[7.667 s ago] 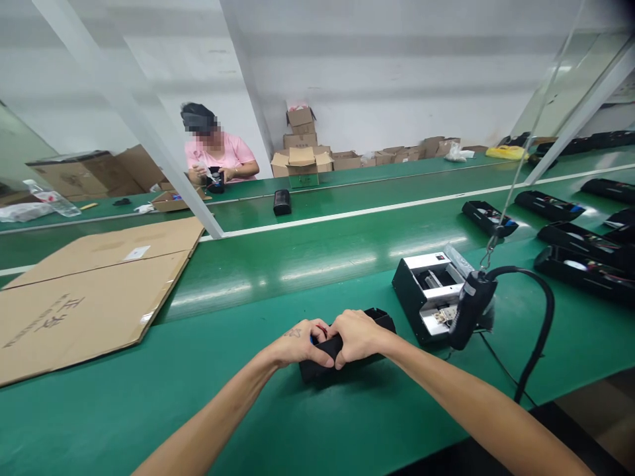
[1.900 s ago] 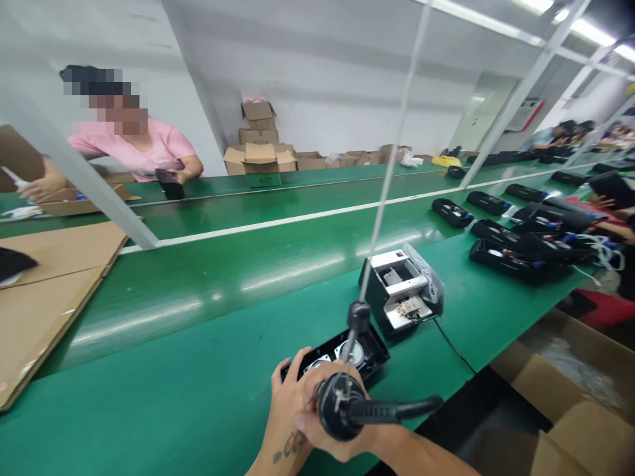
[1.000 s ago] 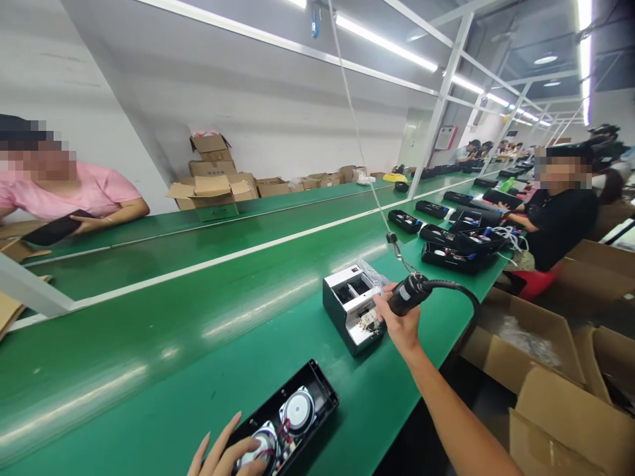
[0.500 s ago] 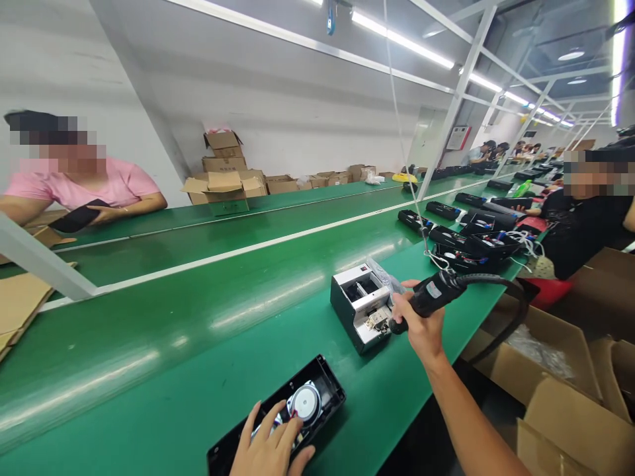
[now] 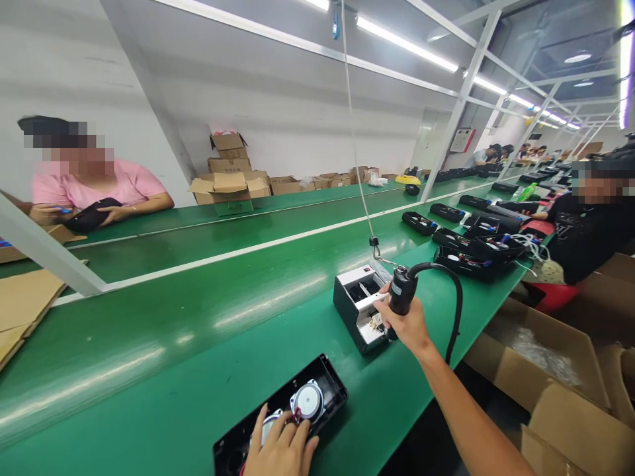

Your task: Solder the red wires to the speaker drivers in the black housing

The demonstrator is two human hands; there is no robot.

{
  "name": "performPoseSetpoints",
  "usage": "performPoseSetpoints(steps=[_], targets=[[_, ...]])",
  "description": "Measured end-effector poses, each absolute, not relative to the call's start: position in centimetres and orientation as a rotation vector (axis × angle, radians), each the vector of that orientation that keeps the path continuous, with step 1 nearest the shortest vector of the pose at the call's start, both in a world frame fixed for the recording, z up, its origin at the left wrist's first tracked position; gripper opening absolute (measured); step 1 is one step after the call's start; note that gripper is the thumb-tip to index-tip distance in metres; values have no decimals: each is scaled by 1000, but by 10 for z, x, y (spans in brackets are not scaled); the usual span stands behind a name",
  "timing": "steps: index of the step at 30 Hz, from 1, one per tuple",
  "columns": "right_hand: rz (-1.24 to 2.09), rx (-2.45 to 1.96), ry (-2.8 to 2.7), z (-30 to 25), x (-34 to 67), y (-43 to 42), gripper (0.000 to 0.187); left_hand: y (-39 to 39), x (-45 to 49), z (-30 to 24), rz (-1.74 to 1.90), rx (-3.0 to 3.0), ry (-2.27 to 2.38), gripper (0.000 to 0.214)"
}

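Observation:
In the head view my right hand (image 5: 404, 324) is wrapped round a black electric screwdriver (image 5: 403, 289), which hangs from a cord and trails a black cable. Its tip points down at the front of a screw feeder (image 5: 356, 297), a silver and black box on the bench; my hand hides the tip itself. My left hand (image 5: 282, 444) lies over a black speaker housing (image 5: 330, 377) at the bottom, fingers stretched out. They touch a speaker driver inside; a second round driver (image 5: 307, 400) with red wires shows beside the fingertips.
Several black housings (image 5: 459, 261) with wires lie at the right along the green bench (image 5: 173, 410). Open cardboard boxes (image 5: 560, 423) stand below its right edge. A white post (image 5: 49, 244) rises at left. Co-workers sit across the belt and at right.
My right hand has swung the screwdriver from a slanted to a more upright pose at the feeder. My left hand stays over the speaker housing, having shifted slightly.

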State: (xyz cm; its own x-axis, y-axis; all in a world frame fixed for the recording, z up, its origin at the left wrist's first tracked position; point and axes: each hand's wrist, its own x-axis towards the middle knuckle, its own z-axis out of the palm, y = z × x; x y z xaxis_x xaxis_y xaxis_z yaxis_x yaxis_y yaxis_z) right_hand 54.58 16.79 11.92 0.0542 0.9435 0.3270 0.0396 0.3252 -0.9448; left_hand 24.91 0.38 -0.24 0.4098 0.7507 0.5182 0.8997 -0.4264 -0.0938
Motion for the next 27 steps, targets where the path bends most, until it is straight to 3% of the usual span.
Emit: performPoseSetpoints(steps=[12,21,27], targets=[[1193,-601,-1119,127,512,110,28,-7,272,-11,-688,-2326,-1761,10],[686,-831,-1026,129,544,156,32,-3,268,-16,-640,-2327,-1720,10],[656,-951,-1134,114,547,182,33,-1,266,-15,-647,-2302,-1604,10]])
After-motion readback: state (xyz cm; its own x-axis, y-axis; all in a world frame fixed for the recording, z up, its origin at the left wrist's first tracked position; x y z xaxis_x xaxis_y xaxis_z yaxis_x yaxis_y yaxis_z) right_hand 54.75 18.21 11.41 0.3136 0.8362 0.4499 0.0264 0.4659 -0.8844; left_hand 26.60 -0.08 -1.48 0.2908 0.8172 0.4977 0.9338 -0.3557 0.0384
